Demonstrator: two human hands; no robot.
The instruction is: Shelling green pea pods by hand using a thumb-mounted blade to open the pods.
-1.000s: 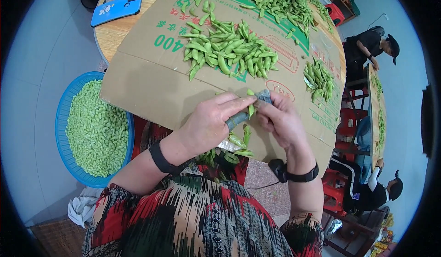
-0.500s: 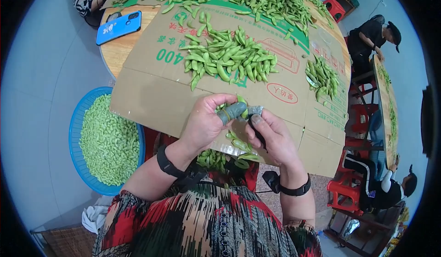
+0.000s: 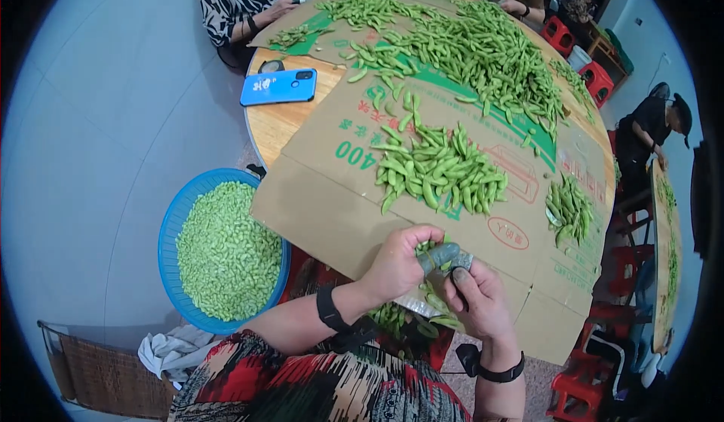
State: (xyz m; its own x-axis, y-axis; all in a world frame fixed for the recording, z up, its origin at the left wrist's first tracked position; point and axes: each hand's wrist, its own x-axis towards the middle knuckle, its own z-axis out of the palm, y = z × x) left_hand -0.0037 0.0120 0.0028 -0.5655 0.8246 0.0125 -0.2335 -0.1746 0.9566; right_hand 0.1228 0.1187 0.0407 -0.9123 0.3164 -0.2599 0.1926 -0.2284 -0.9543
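Observation:
My left hand (image 3: 398,265) is closed around green soybean pods (image 3: 426,248), partly hidden by its fingers. A grey-green finger cover (image 3: 439,257) with a rubber band sits on one of its fingers. My right hand (image 3: 483,295) meets it at the fingertips, thumb bent inward, with a grey wrap (image 3: 465,259) on one finger. Something black shows by the right thumb; its kind is unclear. What the right fingers pinch is hidden. Below the hands, opened pods (image 3: 445,321) lie at the cardboard's near edge. Ahead is a small pile of pods (image 3: 437,169) on the cardboard (image 3: 324,211).
A blue basket (image 3: 172,271) of shelled beans stands at the left. On the round wooden table (image 3: 275,131) lie a blue phone (image 3: 279,88), a large pod heap (image 3: 483,56) and a smaller pile (image 3: 571,209). Co-workers sit across and at another table (image 3: 664,271); red stools (image 3: 577,384) stand right.
The view has swung toward the left and far side, so more of the co-workers across the table shows. My hands remain together, and the pod between them is less visible.

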